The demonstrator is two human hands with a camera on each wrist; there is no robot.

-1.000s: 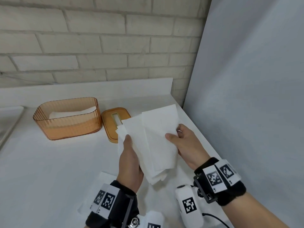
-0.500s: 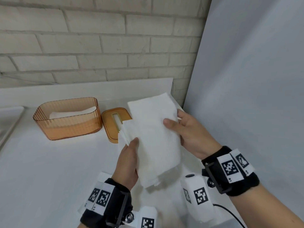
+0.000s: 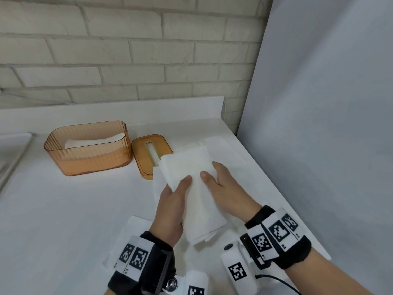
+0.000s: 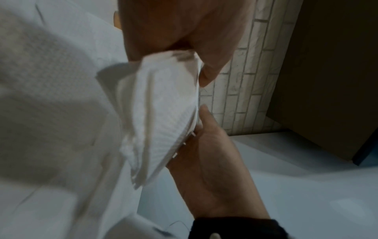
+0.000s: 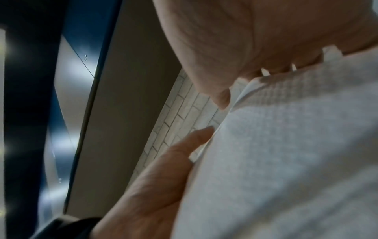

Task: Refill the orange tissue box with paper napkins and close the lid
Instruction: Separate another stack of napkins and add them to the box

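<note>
White counter (image 3: 63,220) under a brick wall (image 3: 127,50): I see my left hand (image 3: 170,207) and right hand (image 3: 227,188) gripping a folded stack of napkins (image 3: 191,184), thumbs on top, fingers curled underneath. Orange box (image 3: 89,150) stands open to the left, well apart, its lid (image 3: 144,165) lying beside it.

orange tissue box (image 3: 89,149): open, upright, napkins inside. lid (image 3: 148,154): flat just beside box's right. folded white napkin stack (image 3: 195,188): overlaps lid's near edge.
</note>
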